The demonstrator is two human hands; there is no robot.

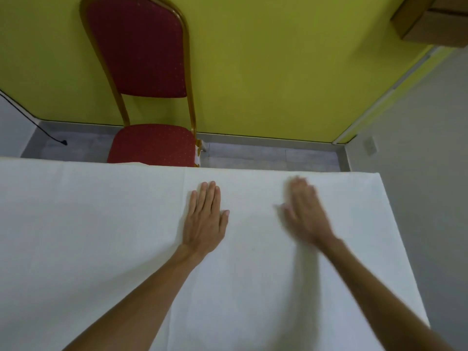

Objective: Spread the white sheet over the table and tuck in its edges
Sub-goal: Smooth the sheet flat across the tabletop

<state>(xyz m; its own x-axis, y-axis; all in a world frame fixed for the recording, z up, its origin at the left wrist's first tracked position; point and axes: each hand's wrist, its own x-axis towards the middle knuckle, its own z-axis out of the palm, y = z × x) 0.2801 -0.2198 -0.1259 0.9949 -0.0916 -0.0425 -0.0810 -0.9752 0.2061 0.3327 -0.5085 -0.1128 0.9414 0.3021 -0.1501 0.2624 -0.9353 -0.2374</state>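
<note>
The white sheet [101,224] lies flat over the whole table top, reaching the far edge and the right edge, with a faint fold line running toward me from the far edge. My left hand [205,219] rests palm down on the sheet near the far middle, fingers straight and together. My right hand [304,211] is to its right, flat and straight-fingered over the sheet, blurred by motion. Neither hand holds the cloth. The table itself is hidden under the sheet.
A red padded chair [141,72] with a gold frame stands behind the table's far edge, against the yellow wall. Grey floor runs along the far side and right side. A black cable [58,141] lies on the floor at far left. A cardboard box [435,24] sits at top right.
</note>
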